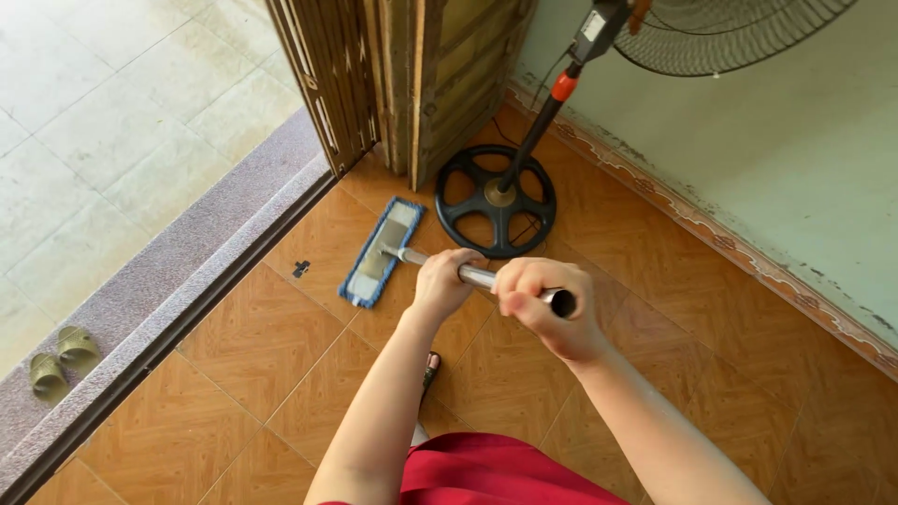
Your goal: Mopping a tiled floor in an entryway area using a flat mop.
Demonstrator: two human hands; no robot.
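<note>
I hold a flat mop by its metal handle (477,277) with both hands. My left hand (443,281) grips the pole lower down. My right hand (545,307) is closed around the top end. The mop's flat head (382,251), grey with a blue fringe, lies on the orange tiled floor (281,346) just inside the doorway. It rests beside the black round base of a standing fan (496,200).
The fan's pole (547,112) rises to a wire cage at top right. A folded wooden door (412,75) stands behind the fan base. A grey stone threshold (178,262) runs diagonally at left, with a pair of green sandals (58,359) outside. A pale wall (748,140) borders the right.
</note>
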